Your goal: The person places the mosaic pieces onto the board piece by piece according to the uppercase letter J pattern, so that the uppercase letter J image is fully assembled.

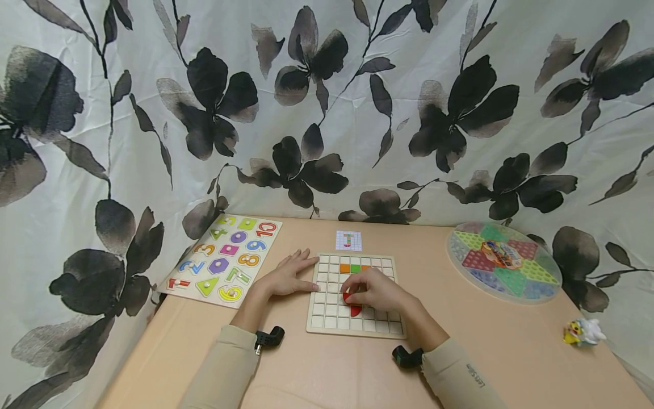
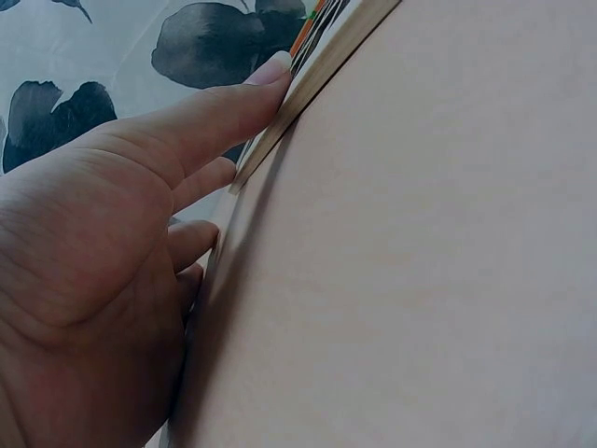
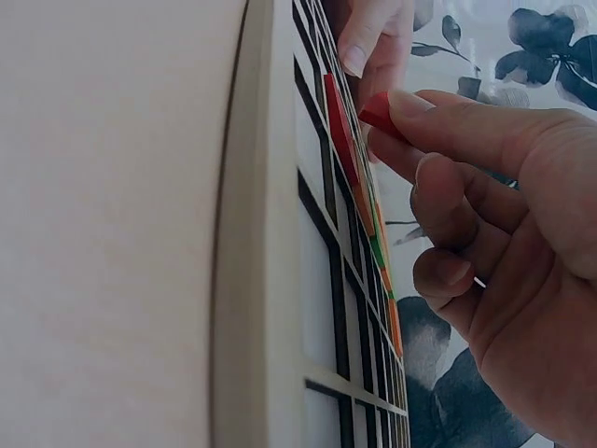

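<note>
A wooden grid board [image 1: 327, 324] with white square cells lies in front of me. My left hand [image 1: 290, 275] is beside its left edge, fingers extended; in the left wrist view the thumb [image 2: 224, 117] touches the board's side. My right hand [image 1: 375, 291] is over the middle of the board, pinching a small red tile [image 3: 378, 114] between thumb and forefinger. Another red tile [image 1: 355, 311], with a rounded side, sits in a cell just below that hand. Along an upper row are an orange tile [image 1: 344, 268] and a green tile [image 1: 355, 268]; more orange shows to their right.
Behind the board lies a small card [image 1: 349, 240] printed with a coloured grid pattern. A number and shape puzzle board [image 1: 225, 255] is at the left, a round patterned disc [image 1: 506, 261] at the right. Near the right edge stands a small toy figure [image 1: 583, 332]. A floral curtain backs the table.
</note>
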A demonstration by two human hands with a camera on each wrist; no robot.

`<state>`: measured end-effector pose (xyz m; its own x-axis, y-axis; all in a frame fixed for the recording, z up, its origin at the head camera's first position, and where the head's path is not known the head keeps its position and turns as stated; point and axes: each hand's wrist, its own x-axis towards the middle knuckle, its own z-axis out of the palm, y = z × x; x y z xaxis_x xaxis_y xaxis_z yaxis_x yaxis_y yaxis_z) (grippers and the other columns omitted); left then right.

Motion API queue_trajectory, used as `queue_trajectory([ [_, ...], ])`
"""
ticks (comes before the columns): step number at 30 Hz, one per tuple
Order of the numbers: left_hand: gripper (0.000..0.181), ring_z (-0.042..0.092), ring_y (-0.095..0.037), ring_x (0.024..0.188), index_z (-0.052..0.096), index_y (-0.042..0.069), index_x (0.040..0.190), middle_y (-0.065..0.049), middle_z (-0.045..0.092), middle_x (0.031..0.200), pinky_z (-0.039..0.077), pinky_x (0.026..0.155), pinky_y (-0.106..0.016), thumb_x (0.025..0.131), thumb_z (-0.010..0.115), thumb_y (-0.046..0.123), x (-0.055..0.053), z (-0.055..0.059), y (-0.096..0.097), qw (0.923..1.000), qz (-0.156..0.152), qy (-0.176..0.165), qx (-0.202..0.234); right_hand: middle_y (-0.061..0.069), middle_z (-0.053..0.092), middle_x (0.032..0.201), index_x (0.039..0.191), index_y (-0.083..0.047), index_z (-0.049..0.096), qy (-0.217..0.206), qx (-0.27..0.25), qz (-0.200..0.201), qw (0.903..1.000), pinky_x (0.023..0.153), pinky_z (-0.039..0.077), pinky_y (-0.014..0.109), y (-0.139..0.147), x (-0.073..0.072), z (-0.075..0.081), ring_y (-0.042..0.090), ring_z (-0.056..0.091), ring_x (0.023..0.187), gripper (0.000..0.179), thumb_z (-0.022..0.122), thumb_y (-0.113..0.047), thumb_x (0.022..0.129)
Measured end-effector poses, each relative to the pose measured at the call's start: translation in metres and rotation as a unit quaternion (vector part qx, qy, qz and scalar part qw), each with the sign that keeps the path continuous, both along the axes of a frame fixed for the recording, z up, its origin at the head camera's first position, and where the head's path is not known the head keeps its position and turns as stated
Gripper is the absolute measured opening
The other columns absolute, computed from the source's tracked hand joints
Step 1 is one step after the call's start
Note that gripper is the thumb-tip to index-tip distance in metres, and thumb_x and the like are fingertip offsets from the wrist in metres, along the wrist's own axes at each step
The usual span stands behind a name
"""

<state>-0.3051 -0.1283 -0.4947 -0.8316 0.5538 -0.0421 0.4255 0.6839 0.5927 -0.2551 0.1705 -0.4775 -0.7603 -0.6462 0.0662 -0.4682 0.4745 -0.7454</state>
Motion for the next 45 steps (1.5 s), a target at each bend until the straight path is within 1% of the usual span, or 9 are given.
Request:
queue_trajectory([
  [9, 0.085, 0.002, -0.038, 0.163, 0.042, 0.021, 0.161, -0.016, 0.015, 0.175, 0.001, 0.132, -0.057, 0.090, 0.075, 0.054, 0.0001, -0.0004, -0.0003, 1.0000, 0.000, 0.002, -0.007, -0.006, 0.074, 0.082, 0.105, -0.014, 0.080, -0.025, -0.003, 0.009, 0.9996, 0.066, 0.057, 0.024, -0.0045, 0.0020, -0.0032, 0.011, 0.067, 0.071, 0.013, 0.080, -0.012, 0.092],
  [13, 0.085, 0.002, -0.038, 0.163, 0.042, 0.021, 0.161, -0.016, 0.015, 0.175, 0.001, 0.132, -0.057, 0.090, 0.075, 0.054, 0.0005, -0.0002, -0.0004, 1.0000, 0.001, 0.002, -0.007, -0.002, 0.075, 0.082, 0.103, -0.012, 0.080, -0.051, -0.013, 0.016, 0.9985, 0.064, 0.060, 0.025, -0.0062, 0.0037, -0.0028, 0.016, 0.070, 0.069, 0.013, 0.080, -0.009, 0.091],
  [17, 0.085, 0.002, -0.037, 0.163, 0.042, 0.021, 0.161, -0.016, 0.015, 0.175, 0.001, 0.132, -0.057, 0.090, 0.075, 0.054, 0.0010, 0.0002, -0.0004, 1.0000, 0.002, 0.001, -0.007, -0.004, 0.076, 0.086, 0.103, -0.011, 0.080, -0.069, -0.014, 0.016, 0.9974, 0.064, 0.061, 0.025, -0.0078, 0.0058, -0.0021, 0.015, 0.070, 0.071, 0.014, 0.081, -0.007, 0.090],
  [20, 0.085, 0.002, -0.037, 0.163, 0.042, 0.021, 0.161, -0.015, 0.015, 0.175, 0.001, 0.132, -0.057, 0.091, 0.075, 0.054, 0.0012, 0.0004, -0.0002, 1.0000, 0.003, 0.000, -0.005, -0.005, 0.076, 0.086, 0.103, -0.012, 0.080, -0.070, -0.013, 0.017, 0.9973, 0.065, 0.060, 0.024, -0.0081, 0.0065, -0.0020, 0.014, 0.070, 0.072, 0.014, 0.081, -0.007, 0.090],
  [26, 0.085, 0.002, -0.038, 0.163, 0.041, 0.021, 0.161, -0.016, 0.015, 0.175, 0.001, 0.132, -0.057, 0.091, 0.075, 0.054, 0.0007, 0.0000, -0.0004, 1.0000, 0.002, 0.001, -0.004, -0.004, 0.076, 0.086, 0.105, -0.012, 0.081, -0.063, -0.008, 0.026, 0.9976, 0.064, 0.060, 0.024, -0.0077, 0.0074, -0.0020, 0.018, 0.070, 0.072, 0.014, 0.080, -0.010, 0.092],
  [34, 0.086, 0.002, -0.038, 0.163, 0.041, 0.020, 0.161, -0.016, 0.015, 0.174, 0.001, 0.132, -0.057, 0.090, 0.075, 0.054, 0.0003, -0.0007, -0.0004, 1.0000, -0.001, 0.002, -0.003, -0.004, 0.075, 0.088, 0.107, -0.011, 0.081, -0.064, 0.000, 0.031, 0.9975, 0.065, 0.061, 0.025, -0.0073, 0.0077, -0.0014, 0.014, 0.069, 0.074, 0.014, 0.078, -0.010, 0.093],
  [38, 0.086, 0.002, -0.038, 0.163, 0.041, 0.019, 0.161, -0.017, 0.015, 0.174, 0.001, 0.132, -0.057, 0.090, 0.076, 0.054, 0.0002, -0.0005, -0.0005, 1.0000, -0.001, 0.002, -0.002, -0.005, 0.074, 0.090, 0.107, -0.012, 0.081, -0.051, 0.011, 0.034, 0.9981, 0.067, 0.060, 0.024, -0.0068, 0.0072, -0.0019, 0.011, 0.067, 0.077, 0.013, 0.077, -0.011, 0.095],
  [41, 0.086, 0.002, -0.038, 0.163, 0.042, 0.021, 0.161, -0.016, 0.014, 0.175, 0.000, 0.132, -0.056, 0.090, 0.076, 0.054, 0.0001, -0.0007, -0.0005, 1.0000, 0.001, 0.000, -0.003, -0.007, 0.074, 0.091, 0.106, -0.014, 0.081, -0.040, 0.018, 0.036, 0.9984, 0.069, 0.059, 0.023, -0.0068, 0.0074, -0.0016, 0.008, 0.064, 0.080, 0.012, 0.076, -0.012, 0.095],
  [45, 0.085, 0.002, -0.036, 0.163, 0.041, 0.023, 0.161, -0.015, 0.014, 0.175, 0.001, 0.132, -0.056, 0.090, 0.075, 0.055, -0.0001, -0.0014, -0.0005, 1.0000, 0.004, 0.000, -0.007, -0.008, 0.074, 0.092, 0.107, -0.015, 0.081, -0.043, 0.019, 0.040, 0.9981, 0.070, 0.059, 0.023, -0.0072, 0.0083, -0.0006, 0.007, 0.065, 0.080, 0.013, 0.076, -0.013, 0.095],
])
